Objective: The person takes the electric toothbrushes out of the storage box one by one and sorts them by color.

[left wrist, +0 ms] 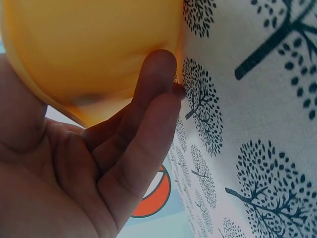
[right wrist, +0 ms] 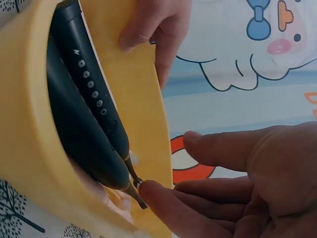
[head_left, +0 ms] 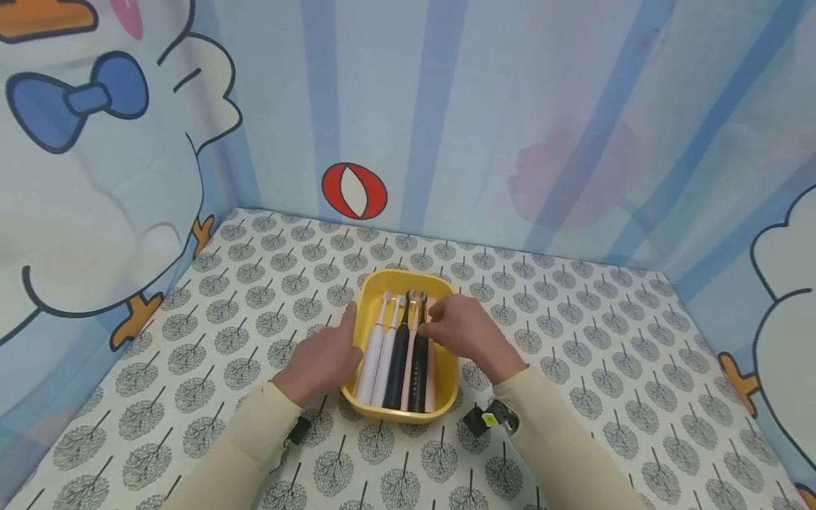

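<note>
A yellow plastic bin holds several electric toothbrushes side by side, heads toward the far end. At its left are white toothbrushes; beside them are black toothbrushes and pink toothbrushes. My left hand grips the bin's left rim, thumb over the inside and fingers against the outer wall. Over the bin's right side, my right hand reaches in with thumb and index finger apart. In the right wrist view, its index fingertip is right at the thin neck of a black toothbrush with a button column.
The bin stands on a tree-print cloth covering the table. Behind it hangs a blue-striped curtain with cartoon ducks and a red-and-white ball. Small devices are strapped to both wrists, including a dark one on the right.
</note>
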`<action>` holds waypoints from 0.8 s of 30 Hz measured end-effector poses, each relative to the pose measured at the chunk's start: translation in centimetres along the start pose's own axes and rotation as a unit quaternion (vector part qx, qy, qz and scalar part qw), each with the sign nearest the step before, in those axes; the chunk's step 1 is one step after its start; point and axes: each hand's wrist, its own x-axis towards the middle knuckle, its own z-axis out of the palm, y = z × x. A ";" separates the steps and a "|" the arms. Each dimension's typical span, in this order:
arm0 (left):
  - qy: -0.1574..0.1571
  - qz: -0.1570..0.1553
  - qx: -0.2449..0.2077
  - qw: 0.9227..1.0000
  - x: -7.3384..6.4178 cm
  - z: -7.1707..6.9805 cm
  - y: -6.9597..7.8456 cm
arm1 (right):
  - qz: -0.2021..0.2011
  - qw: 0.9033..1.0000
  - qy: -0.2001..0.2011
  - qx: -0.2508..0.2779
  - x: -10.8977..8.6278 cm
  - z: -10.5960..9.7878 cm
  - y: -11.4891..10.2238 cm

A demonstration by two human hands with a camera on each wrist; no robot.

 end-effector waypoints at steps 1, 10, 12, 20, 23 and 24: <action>0.000 0.000 0.000 1.000 0.0 0.0 0.0 | 0.004 1.000 -0.004 -0.005 0.1 0.1 -0.1; -0.004 -0.001 0.003 1.000 -0.2 -0.1 0.2 | 0.018 0.998 -0.033 -0.052 0.4 0.8 -0.5; -0.002 -0.003 0.006 1.000 -0.1 -0.1 0.1 | 0.016 0.998 -0.038 -0.054 0.5 0.9 -0.6; -0.001 -0.007 0.008 1.000 0.0 -0.2 0.2 | 0.030 0.997 -0.058 -0.043 1.0 1.2 -1.0; 0.000 -0.006 0.010 1.000 0.0 -0.1 0.3 | 0.040 0.995 -0.065 -0.057 1.2 1.6 -1.0; 0.001 -0.005 0.010 1.000 -0.1 -0.1 0.3 | 0.043 0.995 -0.066 -0.062 1.2 1.7 -1.0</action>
